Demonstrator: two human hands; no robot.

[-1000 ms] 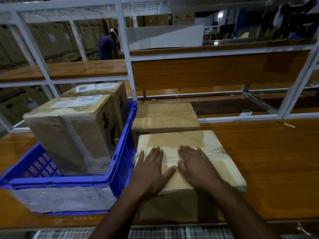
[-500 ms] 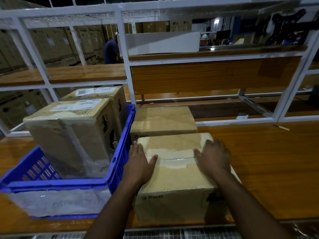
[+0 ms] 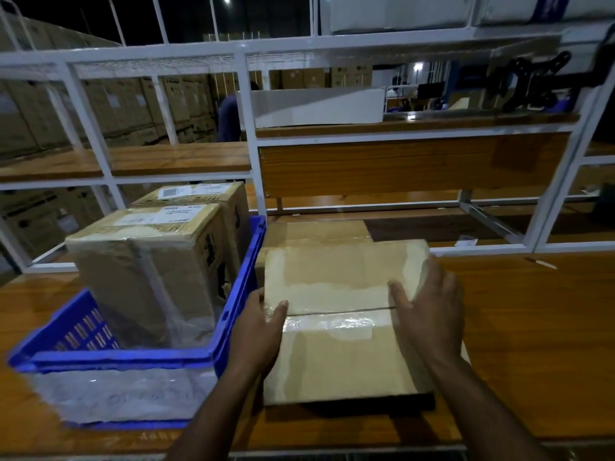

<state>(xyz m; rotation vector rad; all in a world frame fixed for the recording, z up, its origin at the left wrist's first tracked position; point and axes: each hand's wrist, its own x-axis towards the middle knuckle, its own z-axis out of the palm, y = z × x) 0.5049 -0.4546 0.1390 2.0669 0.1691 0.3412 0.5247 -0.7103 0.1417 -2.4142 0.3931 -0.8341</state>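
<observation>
A taped cardboard box (image 3: 342, 357) is held between both hands above the wooden table (image 3: 532, 344), its top facing me and a shadow under its near edge. My left hand (image 3: 258, 331) grips its left side, thumb on the taped top. My right hand (image 3: 429, 311) grips the right side, thumb over the top seam. Behind it a second cardboard box (image 3: 316, 232) sits on the table, mostly hidden.
A blue plastic crate (image 3: 233, 294) stands at the left, holding two upright labelled cardboard boxes (image 3: 149, 261). A white metal shelf frame (image 3: 249, 128) with wooden boards rises behind the table. A person stands far back beyond the shelf.
Both hands slid from the middle of the box top out to its sides and took hold. The box has come up off the table and tilted toward me.
</observation>
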